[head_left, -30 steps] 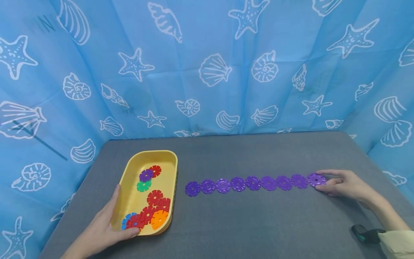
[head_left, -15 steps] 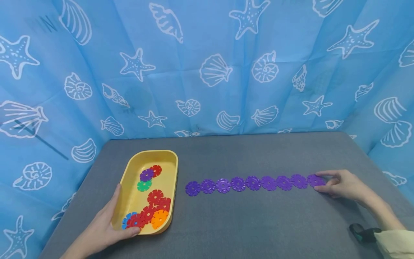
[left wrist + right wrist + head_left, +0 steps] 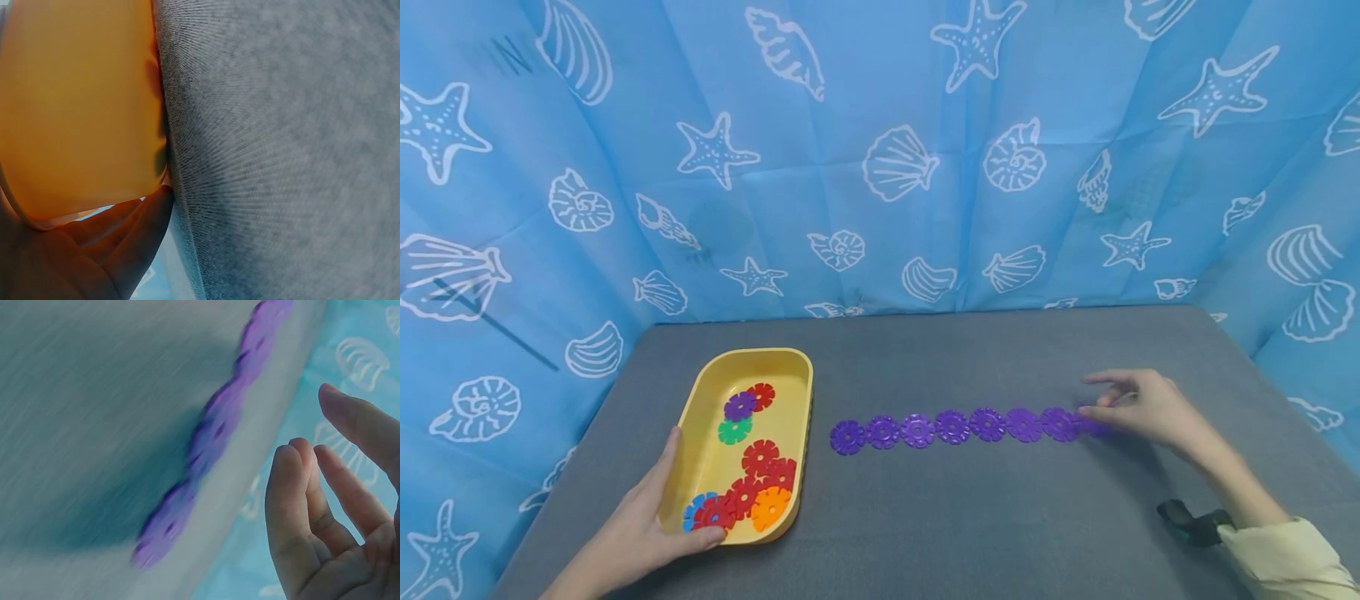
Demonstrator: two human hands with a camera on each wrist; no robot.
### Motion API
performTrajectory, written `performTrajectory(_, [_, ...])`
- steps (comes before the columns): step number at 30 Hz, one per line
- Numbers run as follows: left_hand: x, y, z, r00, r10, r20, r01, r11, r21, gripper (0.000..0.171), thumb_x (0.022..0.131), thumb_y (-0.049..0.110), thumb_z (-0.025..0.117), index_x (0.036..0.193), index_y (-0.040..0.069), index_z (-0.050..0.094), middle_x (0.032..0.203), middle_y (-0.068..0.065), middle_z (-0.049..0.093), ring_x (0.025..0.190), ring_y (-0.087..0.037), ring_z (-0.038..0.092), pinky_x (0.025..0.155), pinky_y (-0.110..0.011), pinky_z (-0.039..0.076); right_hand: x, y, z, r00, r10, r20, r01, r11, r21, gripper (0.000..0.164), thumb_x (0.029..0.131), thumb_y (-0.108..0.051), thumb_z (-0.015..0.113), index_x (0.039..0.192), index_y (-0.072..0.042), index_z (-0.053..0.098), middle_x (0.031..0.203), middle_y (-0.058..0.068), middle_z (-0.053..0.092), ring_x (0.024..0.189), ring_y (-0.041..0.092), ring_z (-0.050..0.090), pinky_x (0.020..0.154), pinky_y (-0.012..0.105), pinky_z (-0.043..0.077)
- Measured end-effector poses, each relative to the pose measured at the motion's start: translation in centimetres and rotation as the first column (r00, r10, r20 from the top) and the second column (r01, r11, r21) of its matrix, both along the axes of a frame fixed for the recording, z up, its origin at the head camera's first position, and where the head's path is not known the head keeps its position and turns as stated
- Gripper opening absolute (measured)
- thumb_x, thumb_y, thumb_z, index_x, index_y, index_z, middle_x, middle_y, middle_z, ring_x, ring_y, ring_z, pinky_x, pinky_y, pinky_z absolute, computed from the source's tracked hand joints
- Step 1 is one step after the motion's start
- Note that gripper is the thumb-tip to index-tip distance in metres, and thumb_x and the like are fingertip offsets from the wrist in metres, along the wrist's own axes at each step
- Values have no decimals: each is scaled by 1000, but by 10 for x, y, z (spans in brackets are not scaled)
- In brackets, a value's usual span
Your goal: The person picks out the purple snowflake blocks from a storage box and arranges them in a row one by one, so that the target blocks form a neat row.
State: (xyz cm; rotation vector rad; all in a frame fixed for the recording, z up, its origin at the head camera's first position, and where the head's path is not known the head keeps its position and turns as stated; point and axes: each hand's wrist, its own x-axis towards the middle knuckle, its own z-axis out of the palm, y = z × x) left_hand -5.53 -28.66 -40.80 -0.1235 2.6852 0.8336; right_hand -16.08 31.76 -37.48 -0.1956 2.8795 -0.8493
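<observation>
A row of purple notched snowflake discs (image 3: 952,427) lies on the grey table, each joined to or touching its neighbour. Above the right end of that row hovers my right hand (image 3: 1141,407), holding nothing and hiding the last discs in the head view. In the right wrist view the hand (image 3: 337,519) is apart from the purple discs (image 3: 212,434), its thumb and fingers separated. My left hand (image 3: 638,529) grips the near left corner of a yellow tray (image 3: 808,392), thumb over the rim and fingers along its side.
Inside the tray lie several red discs (image 3: 760,457), an orange disc (image 3: 770,508), a green disc (image 3: 734,430), a purple disc (image 3: 740,407) and a blue disc (image 3: 691,512). A blue curtain (image 3: 895,225) with white shells surrounds the table (image 3: 970,525).
My right hand has let go of the disc at the row's right end, lifted and moved left over the row. The left hand and the tray stay where they were.
</observation>
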Motion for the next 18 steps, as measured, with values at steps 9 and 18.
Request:
performTrajectory(9, [1, 0, 0, 1000, -15, -22, 15, 1000, -3, 142, 74, 63, 81, 162, 16, -20, 165, -28, 16, 132, -45, 41, 90, -48, 62, -9, -49, 7, 997, 63, -40, -68, 990, -124, 56, 84, -22, 83, 129, 5, 65, 91, 9, 75, 78, 18, 75, 61, 25, 57])
performTrajectory(18, [1, -1, -1, 1000, -18, -20, 18, 1000, -2, 141, 75, 62, 80, 162, 15, -20, 165, -28, 15, 132, -46, 40, 91, -47, 62, -20, -107, 14, 987, 145, -75, -158, 964, -216, 49, 85, -20, 83, 126, 2, 69, 93, 11, 75, 82, 24, 77, 70, 32, 60])
